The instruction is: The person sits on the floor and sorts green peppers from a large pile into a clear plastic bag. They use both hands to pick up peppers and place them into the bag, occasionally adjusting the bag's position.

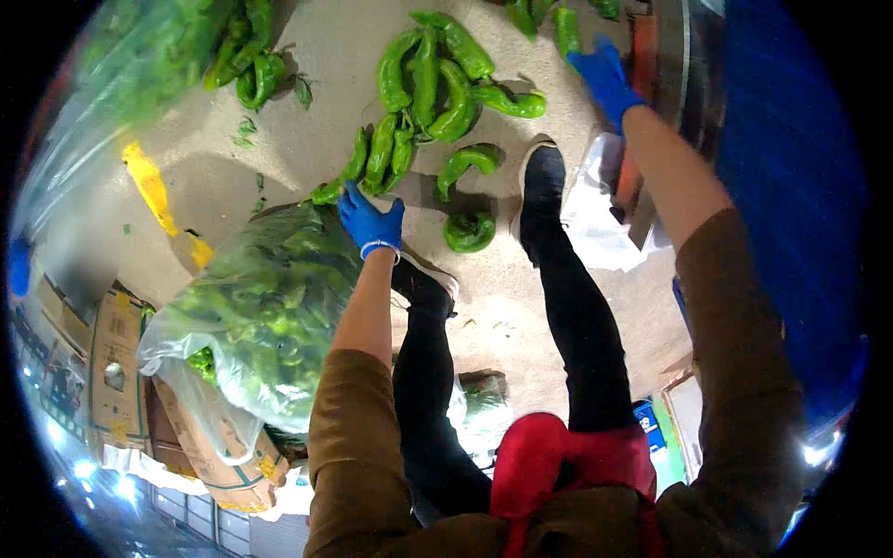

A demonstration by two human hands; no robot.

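Note:
Both hands wear blue gloves. My left hand (371, 217) is spread beside the lower end of a short row of green peppers (380, 152) on the floor; its fingertips are near one pepper, and I cannot tell whether they touch it. My right hand (605, 78) reaches out at the upper right, its fingers at the lower end of a long green pepper (567, 29). Between the hands lie a loose cluster of long peppers (425, 80), a curved pepper (466, 164) and a curled one (469, 232). A clear plastic bag full of green peppers (272, 314) bulges below my left hand.
Another plastic bag of green produce (139, 63) fills the upper left. Cardboard boxes (118, 370) stand at the lower left. Yellow tape (150, 185) marks the floor. White plastic (596, 209) lies right of my shoe (543, 171). Blue sheeting (788, 174) hangs at the far right.

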